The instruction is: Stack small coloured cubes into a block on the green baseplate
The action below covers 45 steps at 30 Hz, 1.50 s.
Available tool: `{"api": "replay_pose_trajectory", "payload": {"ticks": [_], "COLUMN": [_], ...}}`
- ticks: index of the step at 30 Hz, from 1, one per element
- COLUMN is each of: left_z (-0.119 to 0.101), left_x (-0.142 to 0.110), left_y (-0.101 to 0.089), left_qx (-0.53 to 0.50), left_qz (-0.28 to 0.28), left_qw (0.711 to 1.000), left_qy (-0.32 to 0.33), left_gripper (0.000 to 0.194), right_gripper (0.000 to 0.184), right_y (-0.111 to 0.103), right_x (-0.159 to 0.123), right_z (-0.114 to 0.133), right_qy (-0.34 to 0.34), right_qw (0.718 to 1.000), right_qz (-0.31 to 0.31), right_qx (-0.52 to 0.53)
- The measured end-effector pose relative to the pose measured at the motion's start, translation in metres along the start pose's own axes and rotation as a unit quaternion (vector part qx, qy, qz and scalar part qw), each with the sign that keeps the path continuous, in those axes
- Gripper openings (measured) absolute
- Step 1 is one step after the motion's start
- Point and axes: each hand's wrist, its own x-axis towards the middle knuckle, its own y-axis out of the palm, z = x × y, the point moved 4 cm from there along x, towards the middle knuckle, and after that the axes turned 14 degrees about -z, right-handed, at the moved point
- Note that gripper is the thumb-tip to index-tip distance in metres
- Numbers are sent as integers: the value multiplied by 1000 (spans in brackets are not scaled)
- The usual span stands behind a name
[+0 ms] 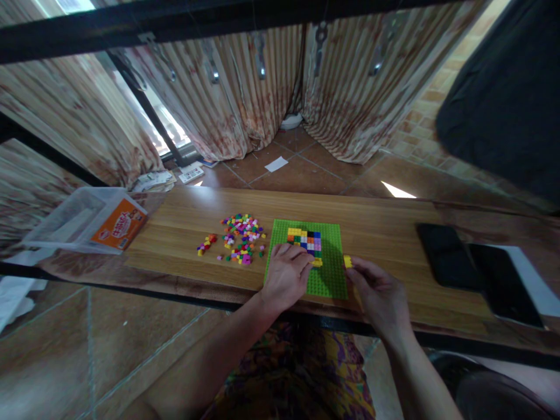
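A green studded baseplate (329,279) lies on the wooden table (385,233), with a small patch of coloured bricks (305,238) pressed on near its far edge. My left hand (286,274) rests on the plate's left part, fingers curled and pinching a yellow brick (317,262) against the studs. My right hand (380,290) sits at the plate's right edge, fingertips closed on another small yellow brick (347,261). A loose heap of coloured bricks (242,238) lies left of the plate.
A clear plastic box (74,219) with an orange label stands at the table's left end. Two dark phones (476,262) lie to the right. Beyond the table are tiled floor, curtains and scattered papers (276,164). A dark cloth hangs at upper right.
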Motion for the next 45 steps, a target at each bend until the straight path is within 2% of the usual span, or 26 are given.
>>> {"api": "replay_pose_trajectory", "payload": {"ticks": [9, 15, 19, 26, 35, 45], "left_z": [-5, -4, -2, 0, 3, 7], "left_x": [2, -2, -5, -6, -9, -13], "left_y": [-1, 2, 2, 3, 4, 8], "left_qx": [54, 53, 48, 36, 19, 3], "left_qz": [7, -8, -31, -57, -61, -49], "left_qw": [998, 996, 996, 996, 997, 998], "left_qy": [37, 66, 65, 55, 33, 31], "left_gripper": [16, 16, 17, 23, 21, 22], "right_gripper": [25, 21, 23, 24, 26, 28], "right_y": [19, 37, 44, 44, 43, 44], "right_x": [13, 13, 10, 11, 14, 11], "right_z": [21, 38, 42, 42, 41, 40], "right_qy": [-107, -229, -274, -287, -273, -260], "right_qw": [992, 964, 947, 939, 941, 944], "right_qz": [29, 71, 99, 116, 156, 167], "right_qx": [-67, -113, -136, -151, -128, -114]}}
